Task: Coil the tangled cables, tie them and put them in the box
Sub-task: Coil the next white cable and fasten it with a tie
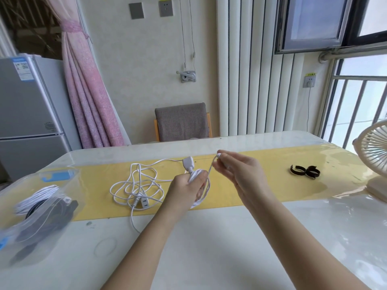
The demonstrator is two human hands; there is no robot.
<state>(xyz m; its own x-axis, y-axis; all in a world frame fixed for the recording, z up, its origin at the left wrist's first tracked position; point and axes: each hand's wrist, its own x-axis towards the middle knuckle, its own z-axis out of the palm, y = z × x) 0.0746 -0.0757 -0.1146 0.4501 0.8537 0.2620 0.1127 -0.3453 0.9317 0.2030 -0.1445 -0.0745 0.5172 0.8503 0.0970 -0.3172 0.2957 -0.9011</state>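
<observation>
Fingers [227,157] of right hand [238,174] pinch cable strand [212,164]; left hand [184,188] grips coil [197,173]. Coiling step, likely; next loop needs slack from tangle [136,185] left of coil.

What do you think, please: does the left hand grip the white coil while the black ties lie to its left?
Not quite: the head view shows the left hand gripping the white coil, but the black ties lie to its right.

The table [219,248] carries a yellow runner [261,185], tangled cable [138,195], clear box [71,185], black straps [304,171], a fan [374,151].
</observation>
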